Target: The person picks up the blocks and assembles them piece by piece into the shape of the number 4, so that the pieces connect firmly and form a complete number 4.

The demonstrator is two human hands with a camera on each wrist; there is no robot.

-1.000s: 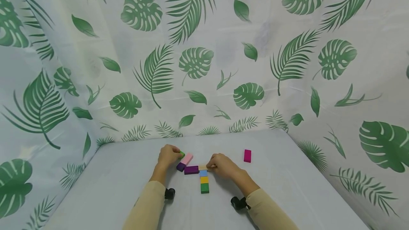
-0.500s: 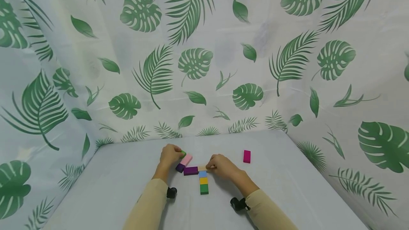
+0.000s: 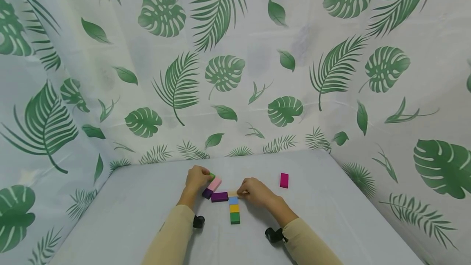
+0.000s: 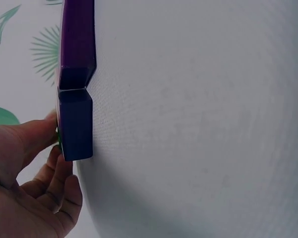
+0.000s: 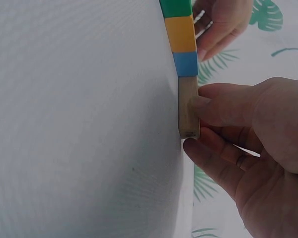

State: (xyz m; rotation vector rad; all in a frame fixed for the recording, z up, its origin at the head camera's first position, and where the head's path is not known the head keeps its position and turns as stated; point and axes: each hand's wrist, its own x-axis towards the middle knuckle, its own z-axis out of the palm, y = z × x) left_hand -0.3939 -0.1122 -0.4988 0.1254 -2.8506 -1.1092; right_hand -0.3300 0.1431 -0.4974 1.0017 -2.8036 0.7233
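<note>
In the head view my left hand [image 3: 196,178] pinches a light green block [image 3: 212,176], mostly hidden by the fingers, at the far end of a pink block [image 3: 214,184]. A dark navy block [image 3: 207,193] adjoins the pink one, and a purple block [image 3: 219,197] lies to its right. My right hand [image 3: 254,192] pinches the right end of a plain wooden block [image 5: 188,106] between thumb and fingers. From that wooden block a row of blue [image 3: 233,200], yellow [image 3: 234,208] and green [image 3: 235,218] blocks runs toward me. All lie on the table.
A magenta block [image 3: 284,180] lies apart on the right of the white-covered table [image 3: 316,199]. Leaf-patterned cloth [image 3: 254,72] hangs behind and at both sides. Black wrist cameras [image 3: 199,221] sit close above the tabletop.
My left hand has shifted slightly to the right with the light green block, along the pink block's far end. My right hand stays at the wooden block.
</note>
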